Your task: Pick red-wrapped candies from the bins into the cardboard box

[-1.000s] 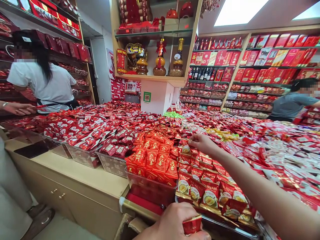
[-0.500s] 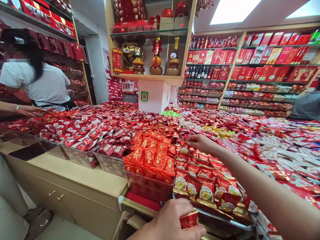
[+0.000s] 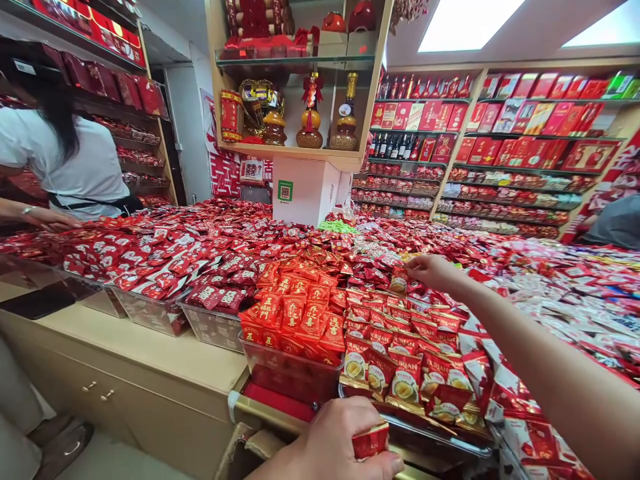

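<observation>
My left hand (image 3: 335,443) is at the bottom edge, closed around a stack of small red candy packets (image 3: 370,440), close to the counter's front rim. My right hand (image 3: 433,270) reaches out over the display and pinches a durian candy packet (image 3: 399,281) at the far end of a tray of durian candy packets (image 3: 400,373). Left of that tray stands a clear bin of orange-red packets (image 3: 295,313).
Red sweets cover the whole counter (image 3: 210,247). A person in a white shirt (image 3: 65,160) sorts at the far left, with a hand (image 3: 45,219) on the sweets. Another person (image 3: 615,223) stands at the far right. Shelves of red boxes (image 3: 505,127) line the back. A cardboard box (image 3: 240,453) sits below my left hand.
My right hand has moved right and farther out along the durian tray, still pinching a packet. The view has shifted right. My left hand has kept its hold.
</observation>
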`<state>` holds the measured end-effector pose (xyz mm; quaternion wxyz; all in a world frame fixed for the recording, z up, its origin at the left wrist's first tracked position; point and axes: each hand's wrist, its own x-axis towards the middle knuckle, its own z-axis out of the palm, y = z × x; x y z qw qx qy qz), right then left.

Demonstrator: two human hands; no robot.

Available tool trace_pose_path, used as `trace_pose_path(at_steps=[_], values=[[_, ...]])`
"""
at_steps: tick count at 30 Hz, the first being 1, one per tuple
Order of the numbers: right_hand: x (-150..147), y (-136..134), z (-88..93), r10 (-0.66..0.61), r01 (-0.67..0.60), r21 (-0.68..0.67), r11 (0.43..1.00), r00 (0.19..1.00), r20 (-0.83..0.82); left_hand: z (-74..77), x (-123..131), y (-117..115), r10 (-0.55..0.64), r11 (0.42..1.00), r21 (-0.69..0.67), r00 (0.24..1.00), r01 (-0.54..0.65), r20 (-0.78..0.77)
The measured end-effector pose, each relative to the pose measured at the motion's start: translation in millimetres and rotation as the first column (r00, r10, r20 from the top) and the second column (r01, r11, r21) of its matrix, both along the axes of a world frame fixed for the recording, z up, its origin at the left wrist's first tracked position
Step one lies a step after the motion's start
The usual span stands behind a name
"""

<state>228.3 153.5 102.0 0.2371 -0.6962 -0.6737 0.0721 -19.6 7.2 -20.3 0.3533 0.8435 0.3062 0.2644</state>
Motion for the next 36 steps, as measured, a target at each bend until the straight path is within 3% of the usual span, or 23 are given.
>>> trace_pose_path(at_steps=[24, 36], values=[[-3, 2, -15.4, 0.202, -0.184, -0.26, 0.948, 0.978, 0.044, 3.1, 1, -4, 0.011, 0.999, 0.043, 0.999, -0.01, -0.031], [-4, 1, -17.4, 0.228, -0.162, -0.299, 0.94, 0.953, 0.201, 2.1, 1, -4, 0.013, 0.999, 0.037, 0.999, -0.012, -0.038]])
